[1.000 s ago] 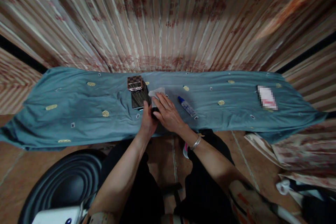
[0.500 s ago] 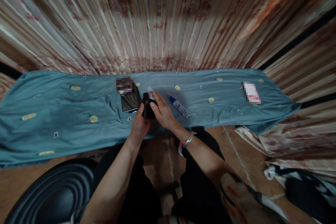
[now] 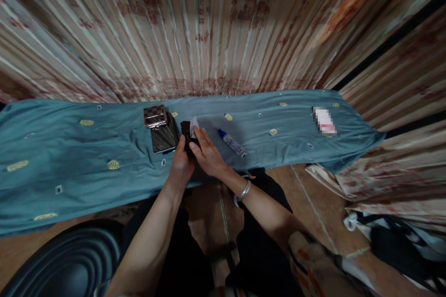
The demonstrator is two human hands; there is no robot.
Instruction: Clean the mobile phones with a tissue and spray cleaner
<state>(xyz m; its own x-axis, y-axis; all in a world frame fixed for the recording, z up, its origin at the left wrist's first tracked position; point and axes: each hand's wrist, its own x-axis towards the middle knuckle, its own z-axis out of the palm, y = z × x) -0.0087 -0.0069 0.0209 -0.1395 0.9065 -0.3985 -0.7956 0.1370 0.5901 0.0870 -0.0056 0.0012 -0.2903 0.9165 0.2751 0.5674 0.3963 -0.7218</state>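
Above the cloth-covered table, my left hand (image 3: 181, 160) grips a small dark, boxy object (image 3: 185, 129) whose kind I cannot make out. My right hand (image 3: 211, 155) presses a whitish wipe or cloth (image 3: 193, 124) against the top right of that object, fingers stretched over it. Part of the dark object is hidden behind both hands. Just left of them lies a black case with a ridged sheen (image 3: 163, 138), and a checkered, shiny-edged small box (image 3: 155, 116) rests over its back edge. A clear tube with a blue cap (image 3: 232, 144) lies to the right of my right hand.
A teal cloth with yellow pineapple prints (image 3: 87, 148) covers the narrow table. A blurred white and pink packet (image 3: 324, 120) lies at the right. Curtains (image 3: 223, 46) hang behind. A round black ribbed stool (image 3: 66, 260) stands at the lower left, and dark bars cross the right side.
The view has shifted slightly. The dark object has tilted or turned in my left hand, and the wipe in my right hand now covers its upper right part.
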